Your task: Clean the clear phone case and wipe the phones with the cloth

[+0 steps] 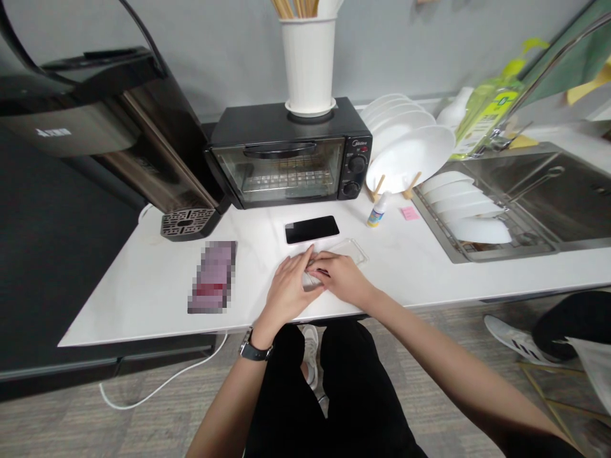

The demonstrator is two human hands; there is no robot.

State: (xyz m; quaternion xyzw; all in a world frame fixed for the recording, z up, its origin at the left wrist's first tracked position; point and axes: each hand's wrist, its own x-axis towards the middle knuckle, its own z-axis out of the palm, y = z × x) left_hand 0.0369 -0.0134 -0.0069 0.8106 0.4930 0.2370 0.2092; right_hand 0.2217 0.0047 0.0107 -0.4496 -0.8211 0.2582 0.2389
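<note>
A clear phone case lies on the white counter, its left part covered by my fingers. My left hand, with a watch on the wrist, rests at the case's left end, fingers stretched out and thumb pointing right. Over the case, my right hand has its fingers bent together; something small and dark shows at the fingertips, too small to name. Just beyond my hands lies a phone with a black screen. A small white bottle with a yellow base stands to the right, near a pink sticky note.
A blurred purple item lies at the left. Behind are a water dispenser, a toaster oven with a white cup on top, and racked plates. A sink is at the right. Another person's shoe shows below.
</note>
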